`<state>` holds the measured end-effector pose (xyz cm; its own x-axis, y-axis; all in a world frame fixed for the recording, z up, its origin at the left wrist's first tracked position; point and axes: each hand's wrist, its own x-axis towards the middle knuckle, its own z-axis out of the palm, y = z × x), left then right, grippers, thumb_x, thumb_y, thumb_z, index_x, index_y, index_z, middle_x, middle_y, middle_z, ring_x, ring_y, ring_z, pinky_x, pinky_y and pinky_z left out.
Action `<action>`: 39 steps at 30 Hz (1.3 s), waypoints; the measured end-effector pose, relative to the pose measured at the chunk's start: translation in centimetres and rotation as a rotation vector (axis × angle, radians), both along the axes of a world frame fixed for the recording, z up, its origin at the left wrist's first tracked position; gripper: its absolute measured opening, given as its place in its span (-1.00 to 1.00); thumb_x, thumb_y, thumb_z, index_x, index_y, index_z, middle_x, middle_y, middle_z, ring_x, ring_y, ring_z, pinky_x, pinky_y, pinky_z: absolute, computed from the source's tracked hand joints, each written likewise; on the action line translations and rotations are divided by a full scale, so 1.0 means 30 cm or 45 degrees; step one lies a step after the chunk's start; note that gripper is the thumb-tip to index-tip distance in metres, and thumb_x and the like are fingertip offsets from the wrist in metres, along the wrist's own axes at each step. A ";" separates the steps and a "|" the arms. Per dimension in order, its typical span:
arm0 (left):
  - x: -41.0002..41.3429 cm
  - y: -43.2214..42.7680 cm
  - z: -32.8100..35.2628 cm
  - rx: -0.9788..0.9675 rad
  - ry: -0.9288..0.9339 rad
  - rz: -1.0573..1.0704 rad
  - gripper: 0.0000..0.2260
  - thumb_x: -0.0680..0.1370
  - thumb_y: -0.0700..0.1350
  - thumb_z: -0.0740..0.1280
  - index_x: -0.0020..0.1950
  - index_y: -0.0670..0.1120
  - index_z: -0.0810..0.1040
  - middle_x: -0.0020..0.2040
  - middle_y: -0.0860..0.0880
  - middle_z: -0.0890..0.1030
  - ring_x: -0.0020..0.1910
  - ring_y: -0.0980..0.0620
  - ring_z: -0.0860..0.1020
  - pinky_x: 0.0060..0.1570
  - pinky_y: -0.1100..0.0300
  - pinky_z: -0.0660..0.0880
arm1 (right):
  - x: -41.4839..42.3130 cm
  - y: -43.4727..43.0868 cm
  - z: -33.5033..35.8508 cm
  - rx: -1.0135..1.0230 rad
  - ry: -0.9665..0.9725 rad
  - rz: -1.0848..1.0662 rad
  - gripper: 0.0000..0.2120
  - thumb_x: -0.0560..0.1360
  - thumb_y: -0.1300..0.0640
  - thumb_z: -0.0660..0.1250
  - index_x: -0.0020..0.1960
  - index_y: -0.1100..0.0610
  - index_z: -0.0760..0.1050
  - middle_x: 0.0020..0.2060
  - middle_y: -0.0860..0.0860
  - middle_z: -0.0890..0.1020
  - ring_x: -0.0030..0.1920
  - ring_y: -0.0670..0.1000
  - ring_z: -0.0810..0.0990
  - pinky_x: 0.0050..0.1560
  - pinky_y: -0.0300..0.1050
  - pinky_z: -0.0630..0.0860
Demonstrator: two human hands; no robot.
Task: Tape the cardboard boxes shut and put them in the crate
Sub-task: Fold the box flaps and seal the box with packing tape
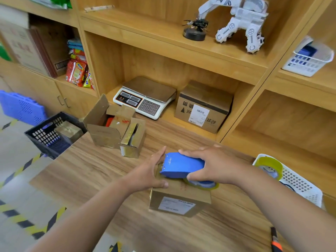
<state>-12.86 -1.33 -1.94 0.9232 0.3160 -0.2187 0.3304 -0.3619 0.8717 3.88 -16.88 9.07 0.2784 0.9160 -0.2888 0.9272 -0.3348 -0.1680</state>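
A small cardboard box (179,201) with a white label stands on the wooden table in front of me. My right hand (209,164) grips a blue tape dispenser (181,165) that lies on the box's top. My left hand (154,173) holds the box's left top edge, thumb on the front corner. Two open cardboard boxes (104,131) (133,140) stand further back on the table. The dark crate (49,137) sits off the table's left end with one taped box (70,130) inside.
A white basket (298,184) with a spare tape roll (270,167) is at the right. A scale (145,96) and a sealed labelled box (203,108) sit in the shelf behind. A cutter (276,240) lies near the table's front right. A blue crate (20,106) stands at far left.
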 end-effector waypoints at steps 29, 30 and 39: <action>0.027 0.021 -0.021 0.164 0.003 -0.133 -0.08 0.37 0.01 0.54 0.53 0.19 0.00 0.37 0.53 0.12 0.44 0.41 0.04 0.46 0.26 0.04 | 0.312 -0.377 0.022 0.012 0.199 -0.120 -0.33 0.19 -0.32 0.29 0.23 -0.64 0.13 -0.04 -0.41 0.43 -0.03 -0.24 0.37 -0.09 -0.30 0.35; 0.029 0.019 -0.019 0.159 0.000 -0.135 -0.09 0.36 0.01 0.53 0.50 0.25 0.00 0.40 0.48 0.14 0.44 0.40 0.04 0.46 0.25 0.04 | 0.325 -0.401 0.021 0.015 0.211 -0.133 -0.33 0.19 -0.31 0.30 0.23 -0.63 0.14 -0.04 -0.39 0.44 -0.03 -0.23 0.38 -0.07 -0.28 0.39; 0.032 0.006 0.014 0.136 0.023 -0.159 -0.15 0.37 0.01 0.52 0.31 0.50 -0.03 0.49 0.28 0.17 0.48 0.33 0.02 0.49 0.17 0.03 | 0.371 -0.467 -0.028 0.035 0.278 -0.139 -0.35 0.18 -0.32 0.29 0.21 -0.64 0.16 -0.04 -0.50 0.38 0.01 -0.11 0.40 0.01 -0.23 0.37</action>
